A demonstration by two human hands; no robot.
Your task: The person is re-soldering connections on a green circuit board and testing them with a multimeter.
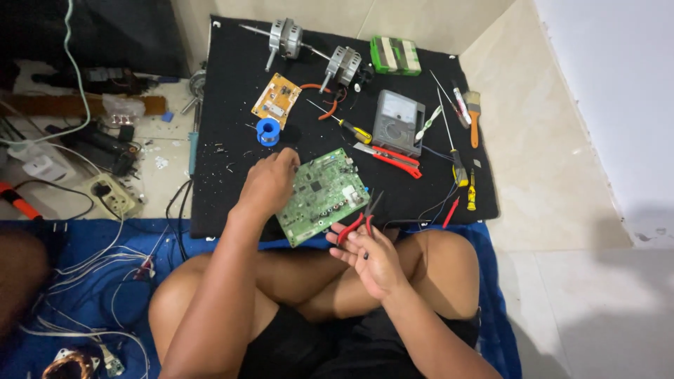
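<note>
A person sits cross-legged on a blue cloth (pixel 84 242) at the edge of a black mat (pixel 232 126) spread on a tiled floor, a green circuit board (pixel 321 195) lying tilted on the mat's near edge just in front of the knees. The left hand (pixel 269 184) rests on the board's left corner, fingers curled down over its edge and gripping it. The right hand (pixel 372 258), palm up and close to the board's lower right corner, holds a pair of red-handled pliers (pixel 359 221), the fingers loosely wrapped around the handles and the dark tips pointing up and away across the mat. Farther back on the mat lie a small orange circuit board (pixel 276 99) and, just below it, a blue spool of solder (pixel 267 130). Two small electric motors (pixel 288 38) with bare shafts sit along the far edge, beside a green and white block (pixel 395 55). A grey meter (pixel 398 121) lies right of centre, with a yellow-handled screwdriver (pixel 349 128) to its left and a red utility knife (pixel 390 158) just below it. A paintbrush (pixel 473 116) with an orange handle lies near the right edge, among thin probes and small screwdrivers. Off the mat to the left, a power strip (pixel 109 194) sits on the floor amid tangled white wires (pixel 98 270).
</note>
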